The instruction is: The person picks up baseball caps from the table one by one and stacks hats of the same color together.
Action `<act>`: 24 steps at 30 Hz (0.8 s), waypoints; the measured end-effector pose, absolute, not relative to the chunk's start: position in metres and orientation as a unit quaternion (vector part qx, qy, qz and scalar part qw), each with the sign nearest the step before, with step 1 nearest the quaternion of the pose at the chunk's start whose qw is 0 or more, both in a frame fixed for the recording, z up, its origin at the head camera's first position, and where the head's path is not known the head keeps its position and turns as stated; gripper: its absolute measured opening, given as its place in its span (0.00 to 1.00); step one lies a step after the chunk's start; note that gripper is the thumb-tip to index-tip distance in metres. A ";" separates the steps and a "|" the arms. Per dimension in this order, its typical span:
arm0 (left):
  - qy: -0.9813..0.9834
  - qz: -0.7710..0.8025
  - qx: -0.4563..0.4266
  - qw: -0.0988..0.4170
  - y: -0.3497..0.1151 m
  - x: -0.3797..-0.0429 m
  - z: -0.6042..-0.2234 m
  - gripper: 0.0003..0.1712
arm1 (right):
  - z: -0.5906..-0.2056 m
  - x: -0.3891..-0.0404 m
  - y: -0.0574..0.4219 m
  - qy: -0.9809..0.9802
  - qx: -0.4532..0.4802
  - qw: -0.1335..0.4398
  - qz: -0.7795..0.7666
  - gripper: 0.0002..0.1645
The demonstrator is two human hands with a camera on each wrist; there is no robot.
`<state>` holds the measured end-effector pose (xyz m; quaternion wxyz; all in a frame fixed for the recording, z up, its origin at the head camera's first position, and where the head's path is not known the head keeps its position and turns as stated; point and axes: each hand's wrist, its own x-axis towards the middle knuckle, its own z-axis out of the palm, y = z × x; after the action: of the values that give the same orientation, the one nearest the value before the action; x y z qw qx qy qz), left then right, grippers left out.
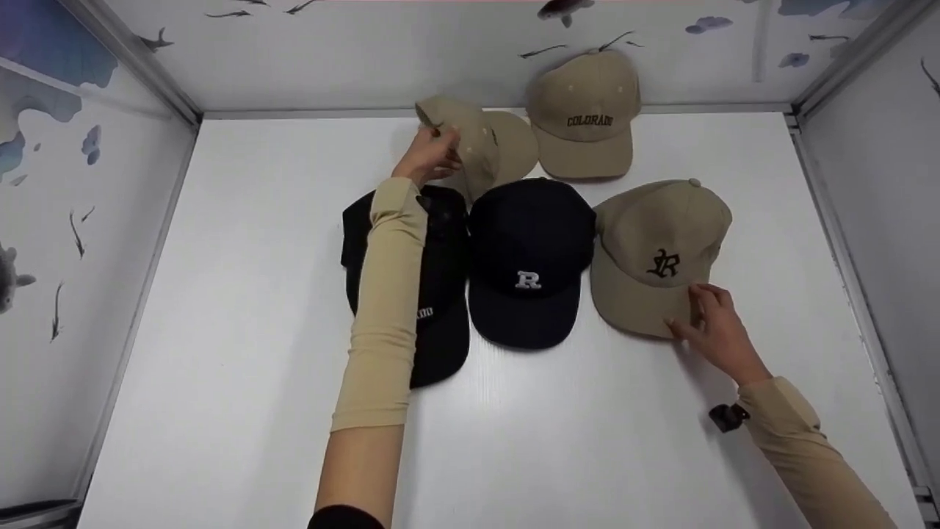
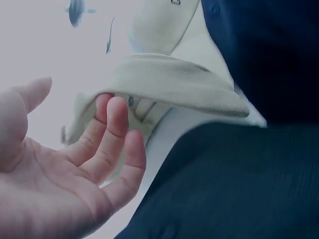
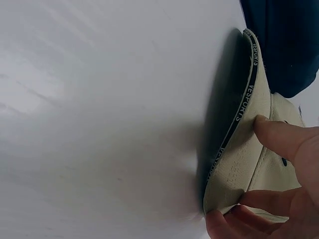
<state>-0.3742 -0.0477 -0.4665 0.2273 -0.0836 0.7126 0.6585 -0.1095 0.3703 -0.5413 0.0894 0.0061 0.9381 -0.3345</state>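
My left hand (image 1: 429,154) is at the raised back rim of a beige cap (image 1: 477,139) lying sideways. In the left wrist view the fingertips touch under the edge of that cap (image 2: 174,84), while the thumb stands apart from it. At right, my right hand (image 1: 723,334) pinches the brim of a beige cap (image 1: 661,228) bearing a dark "R" emblem. The right wrist view shows thumb and fingers on the brim, with printed dark tape (image 3: 239,109) along the cap's edge. Between the hands lies a navy cap (image 1: 529,228) with a white R.
A black cap (image 1: 444,279) lies partly under my left forearm. Another beige cap (image 1: 587,110), lettered COLORADO, leans at the back wall. The caps rest on a white table (image 1: 242,294) walled by printed panels (image 1: 352,59).
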 end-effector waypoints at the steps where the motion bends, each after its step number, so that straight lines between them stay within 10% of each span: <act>1: 0.709 0.663 -0.086 0.225 -0.046 -0.374 -0.467 0.29 | -0.542 -0.109 0.370 0.937 0.004 0.090 -0.337 0.41; 16: 0.694 0.702 -0.085 0.135 -0.037 -0.376 -0.460 0.05 | -0.545 -0.109 0.371 0.934 -0.003 0.082 -0.348 0.39; 24: 0.707 0.698 -0.060 0.100 -0.032 -0.375 -0.451 0.10 | -0.545 -0.107 0.374 0.934 -0.001 0.077 -0.349 0.38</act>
<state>-0.3755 -0.0322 -0.4506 0.0997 -0.0605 0.7069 0.6976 -0.1068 0.3744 -0.5452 0.0770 -0.0013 0.9340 -0.3488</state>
